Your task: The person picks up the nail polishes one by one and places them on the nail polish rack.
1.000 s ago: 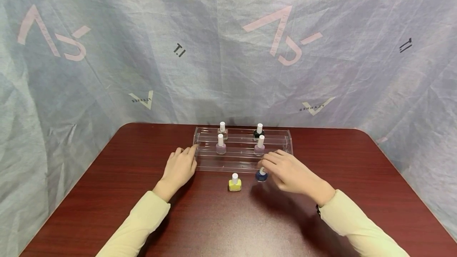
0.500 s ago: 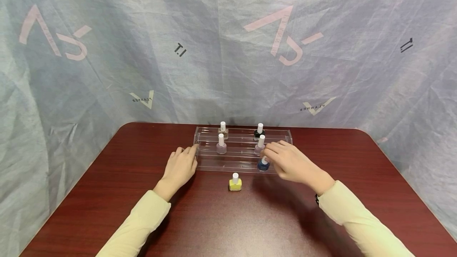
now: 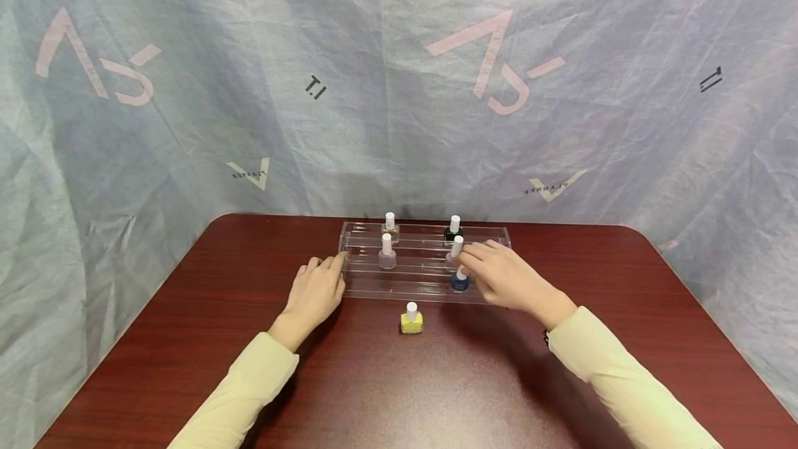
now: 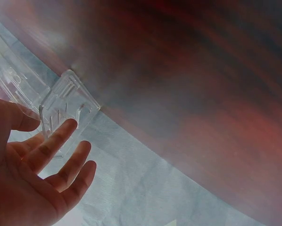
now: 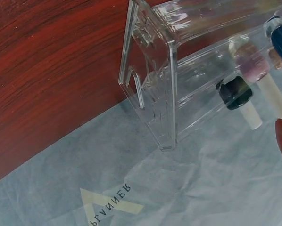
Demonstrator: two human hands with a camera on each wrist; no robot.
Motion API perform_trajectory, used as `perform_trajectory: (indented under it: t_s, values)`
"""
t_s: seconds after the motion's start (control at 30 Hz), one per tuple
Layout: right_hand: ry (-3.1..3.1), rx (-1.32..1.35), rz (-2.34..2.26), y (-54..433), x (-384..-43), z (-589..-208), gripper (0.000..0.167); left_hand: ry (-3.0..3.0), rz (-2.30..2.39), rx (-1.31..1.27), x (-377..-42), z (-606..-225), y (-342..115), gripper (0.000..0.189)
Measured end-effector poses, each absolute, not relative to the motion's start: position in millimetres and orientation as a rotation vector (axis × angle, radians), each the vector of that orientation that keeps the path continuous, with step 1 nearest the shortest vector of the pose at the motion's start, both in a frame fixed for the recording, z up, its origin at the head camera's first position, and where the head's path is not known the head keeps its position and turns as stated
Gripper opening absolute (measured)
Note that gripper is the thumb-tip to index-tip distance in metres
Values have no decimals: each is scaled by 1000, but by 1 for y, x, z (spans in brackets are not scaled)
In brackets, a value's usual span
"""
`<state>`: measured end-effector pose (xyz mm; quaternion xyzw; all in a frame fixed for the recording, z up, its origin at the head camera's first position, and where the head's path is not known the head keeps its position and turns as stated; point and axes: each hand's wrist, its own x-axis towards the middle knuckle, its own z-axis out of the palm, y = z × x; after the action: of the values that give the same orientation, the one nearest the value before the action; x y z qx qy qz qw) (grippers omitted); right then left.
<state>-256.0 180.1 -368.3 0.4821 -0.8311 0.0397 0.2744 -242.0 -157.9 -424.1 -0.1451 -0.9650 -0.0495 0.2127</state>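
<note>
My right hand (image 3: pixel 505 272) pinches the white cap of a blue nail polish bottle (image 3: pixel 459 283) at the front tier of a clear stepped rack (image 3: pixel 399 288). In the right wrist view this blue bottle (image 5: pixel 281 41) shows at the right edge, close to the fingertips. My left hand (image 3: pixel 314 296) touches the rack's left end with fairly straight fingers; the left wrist view shows its thumb and fingers by the clear end panel (image 4: pixel 68 101). Two lilac bottles, one left (image 3: pixel 387 259) and one right (image 3: pixel 451 260), stand on the middle tier, the right one partly hidden by my hand.
On the back tier stand a beige-looking bottle (image 3: pixel 391 233) and a dark green one (image 3: pixel 454 234). A yellow nail polish bottle (image 3: pixel 411 323) stands on the reddish-brown table (image 3: pixel 399 393) in front of the rack. Grey cloth (image 3: pixel 349 123) hangs behind the table.
My right hand has carried the blue nail polish bottle from the table before the rack up and back onto the front tier. My left hand stays at the rack's left end.
</note>
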Motion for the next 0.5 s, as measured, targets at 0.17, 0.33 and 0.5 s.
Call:
perform_trajectory:
  t_s: [0.17,0.33,0.5]
  values:
    - [-2241,1303,103,179,-258,-371,15,-2681,-137,-402,-242,-424,-157,40]
    - [-2239,1314,82,178,-260,-374,23,-2685,-136,-403,-242,-425,-157,40]
    - [-2249,1311,63,178,-261,-379,21,-2689,-141,-397,-242,-424,-157,41]
